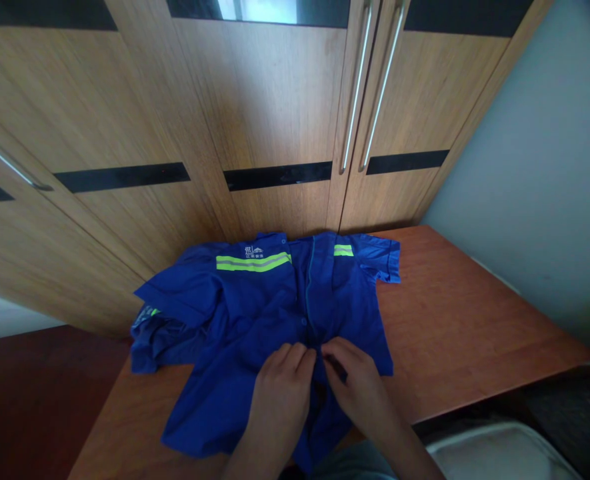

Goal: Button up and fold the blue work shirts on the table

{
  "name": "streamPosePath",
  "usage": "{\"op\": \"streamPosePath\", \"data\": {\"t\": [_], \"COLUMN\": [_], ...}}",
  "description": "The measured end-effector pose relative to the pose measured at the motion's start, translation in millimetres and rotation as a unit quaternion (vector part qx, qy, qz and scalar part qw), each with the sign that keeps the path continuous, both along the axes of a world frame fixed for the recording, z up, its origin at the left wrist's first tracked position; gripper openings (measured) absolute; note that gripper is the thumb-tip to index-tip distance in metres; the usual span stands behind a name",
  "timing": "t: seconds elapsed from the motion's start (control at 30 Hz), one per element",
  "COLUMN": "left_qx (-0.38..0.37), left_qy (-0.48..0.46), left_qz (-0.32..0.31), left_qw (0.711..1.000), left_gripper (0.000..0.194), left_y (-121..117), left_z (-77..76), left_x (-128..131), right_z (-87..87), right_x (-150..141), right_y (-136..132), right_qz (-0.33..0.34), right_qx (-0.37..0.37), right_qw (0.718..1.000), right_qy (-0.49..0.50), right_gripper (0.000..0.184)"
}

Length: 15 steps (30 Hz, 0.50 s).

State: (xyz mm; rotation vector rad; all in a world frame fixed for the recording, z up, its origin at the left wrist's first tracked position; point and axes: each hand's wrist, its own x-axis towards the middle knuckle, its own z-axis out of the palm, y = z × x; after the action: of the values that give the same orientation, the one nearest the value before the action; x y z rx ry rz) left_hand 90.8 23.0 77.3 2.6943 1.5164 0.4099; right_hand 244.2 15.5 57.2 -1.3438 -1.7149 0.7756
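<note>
A blue short-sleeved work shirt (255, 307) lies spread on the wooden table, its front partly open down the middle. Yellow-green reflective strips cross its chest, and white print sits above the left one. My left hand (285, 377) grips the shirt's front edge low on the placket, fingers pinched. Close beside it, my right hand (352, 373) pinches the other front edge between thumb and forefinger. The fingertips of both hands nearly meet; whether a button lies between them is hidden. Two snaps or buttons show higher on the opening.
Another crumpled blue garment (167, 343) lies under the shirt's left sleeve. Wooden cabinet doors (269, 100) with metal handles rise right behind the table (455, 320). A pale wall (539, 173) stands at the right, and a light cushioned seat (495, 453) at the lower right.
</note>
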Motion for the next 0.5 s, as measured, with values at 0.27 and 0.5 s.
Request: {"op": "streamPosePath", "data": {"t": [0.27, 0.5], "left_qx": [-0.005, -0.117], "left_qy": [-0.121, -0.199], "left_qz": [0.060, 0.028], "left_qw": [0.991, 0.972], "left_gripper": [0.012, 0.017], "left_y": [-4.1, 7.1], "left_z": [13.0, 7.7], "left_x": [3.1, -1.2], "right_z": [1.0, 3.4], "right_x": [-2.1, 0.3], "right_y": [-7.2, -7.5], "right_qz": [0.005, -0.008], "right_qx": [0.013, -0.020], "right_qw": [0.995, 1.000], "right_qy": [-0.098, -0.003], "right_gripper": [0.025, 0.015]}}
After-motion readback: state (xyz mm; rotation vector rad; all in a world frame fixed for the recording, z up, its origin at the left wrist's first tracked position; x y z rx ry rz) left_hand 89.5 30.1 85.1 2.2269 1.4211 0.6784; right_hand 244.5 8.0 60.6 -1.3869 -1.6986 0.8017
